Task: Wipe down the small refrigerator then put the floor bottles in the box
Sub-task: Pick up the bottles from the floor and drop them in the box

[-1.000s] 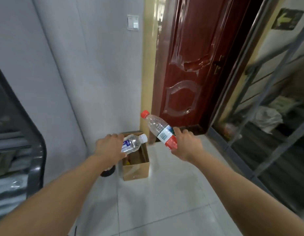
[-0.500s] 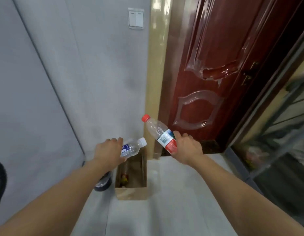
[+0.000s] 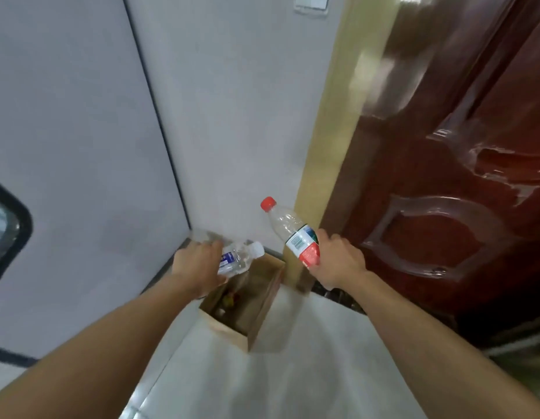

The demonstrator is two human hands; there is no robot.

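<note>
My left hand (image 3: 197, 266) is shut on a small clear bottle (image 3: 240, 258) with a white cap and a blue label, held on its side just above the open cardboard box (image 3: 261, 316). My right hand (image 3: 338, 261) grips a larger clear bottle (image 3: 288, 229) with a red cap and a red and white label, tilted up to the left, above and to the right of the box. The box stands on the floor in the corner by the wall, and some small items lie in its bottom.
A dark red door (image 3: 450, 176) with a yellow frame (image 3: 332, 140) stands right of the box. Grey wall (image 3: 111, 131) fills the left and back. A dark rounded edge (image 3: 18, 225) shows at the far left. Light floor tiles (image 3: 277, 382) lie in front of the box.
The view has moved closer to the box and tilted. Both hands, each with its bottle, are nearer the box, the left bottle now right over its opening.
</note>
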